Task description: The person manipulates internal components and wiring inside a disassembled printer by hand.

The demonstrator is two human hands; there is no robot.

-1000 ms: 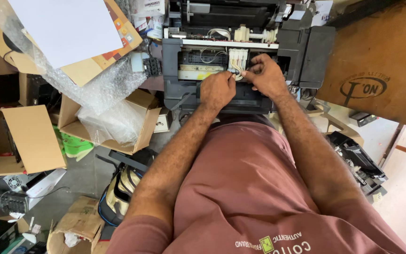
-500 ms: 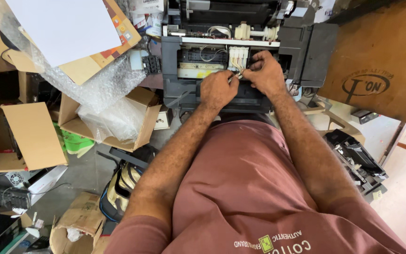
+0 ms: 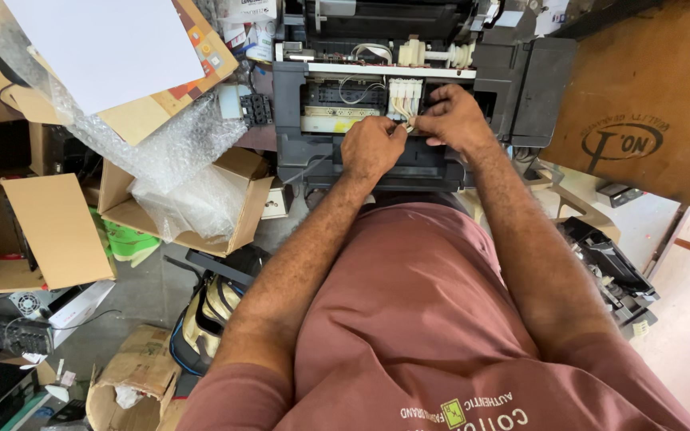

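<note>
The small pale connector (image 3: 410, 125) at the end of the thin wires (image 3: 401, 108) sits between my two hands, just in front of the open printer (image 3: 377, 96), near the middle of its exposed works and right below the white tube block (image 3: 406, 89). My left hand (image 3: 370, 148) is curled into a loose fist with thumb and forefinger pinched narrow on the near side of that connector, and my right hand (image 3: 453, 118) comes in from the other side, its fingertips closed tight on the same little piece, so both grips are narrow and holding it together. Compared with a second ago my hands have barely shifted: they stay at the same spot on the printer, with the right one drawn slightly closer to the left, and the wires still run up into the machine. The printer's dark grey body stands open, its lid (image 3: 385, 16) tipped back, a white rail (image 3: 377, 70) crossing the top and a yellowish strip (image 3: 337, 124) lower down to the left. My forearms reach out over my reddish-brown shirt (image 3: 417, 319). To my left an open cardboard box (image 3: 193, 199) holds crumpled clear plastic, with bubble wrap (image 3: 161, 144) draped over it and a white sheet (image 3: 113, 48) lying above. Another open carton (image 3: 33, 231) sits further left. To my right leans a large brown cardboard panel (image 3: 648, 104), and below it lies a dark printer part (image 3: 608, 267) on the floor.
</note>
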